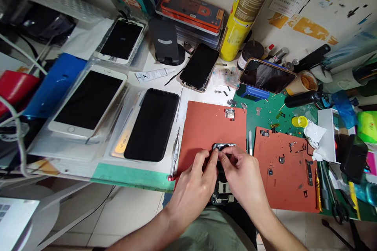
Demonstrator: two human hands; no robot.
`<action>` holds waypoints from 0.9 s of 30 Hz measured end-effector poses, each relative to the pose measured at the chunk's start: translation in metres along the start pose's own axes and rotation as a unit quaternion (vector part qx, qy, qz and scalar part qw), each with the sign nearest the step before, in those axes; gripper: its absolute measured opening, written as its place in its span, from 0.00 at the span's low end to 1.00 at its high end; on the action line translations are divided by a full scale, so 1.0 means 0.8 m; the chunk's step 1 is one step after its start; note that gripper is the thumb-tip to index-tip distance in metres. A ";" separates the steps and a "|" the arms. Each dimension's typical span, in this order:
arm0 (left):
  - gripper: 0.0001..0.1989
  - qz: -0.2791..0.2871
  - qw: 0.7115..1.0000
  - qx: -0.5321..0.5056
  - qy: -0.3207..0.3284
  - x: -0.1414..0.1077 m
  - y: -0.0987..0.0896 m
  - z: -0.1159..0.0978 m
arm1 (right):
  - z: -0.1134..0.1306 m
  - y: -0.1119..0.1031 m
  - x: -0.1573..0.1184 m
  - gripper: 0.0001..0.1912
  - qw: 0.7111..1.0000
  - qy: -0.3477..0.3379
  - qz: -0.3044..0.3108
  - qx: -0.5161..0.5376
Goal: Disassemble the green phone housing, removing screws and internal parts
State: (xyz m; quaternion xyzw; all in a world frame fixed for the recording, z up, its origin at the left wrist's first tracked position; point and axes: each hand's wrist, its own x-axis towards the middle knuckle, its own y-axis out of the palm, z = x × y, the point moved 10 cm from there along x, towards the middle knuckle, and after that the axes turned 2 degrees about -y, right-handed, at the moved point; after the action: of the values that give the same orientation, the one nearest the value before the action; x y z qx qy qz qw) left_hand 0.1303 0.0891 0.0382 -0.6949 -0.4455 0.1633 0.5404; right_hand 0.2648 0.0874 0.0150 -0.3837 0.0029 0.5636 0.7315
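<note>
Two hands (191, 190); five phones (151, 124); two orange silicone mats (212, 133); one screwdriver (175, 153); one spray can (247, 11).

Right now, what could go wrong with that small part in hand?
The metal part is pinched by fingers of the left hand and right hand, so it could slip and drop. The open phone below seems to lie past the front edge of the orange mat, so it might tip toward the lap. The screwdriver lies near the left hand and the desk edge, and could get knocked off.
</note>
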 end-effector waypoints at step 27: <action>0.23 -0.018 0.999 0.040 0.027 0.000 -0.003 -0.010 | 0.001 -0.013 0.012 0.15 0.996 -0.013 -0.072 -0.043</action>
State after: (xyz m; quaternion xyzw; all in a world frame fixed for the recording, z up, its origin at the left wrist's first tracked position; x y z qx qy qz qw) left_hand 0.1348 0.0840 0.0432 -0.6685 -0.4362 0.1527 0.5827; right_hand 0.2768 0.0951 0.0172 -0.4069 -0.0588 0.5142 0.7527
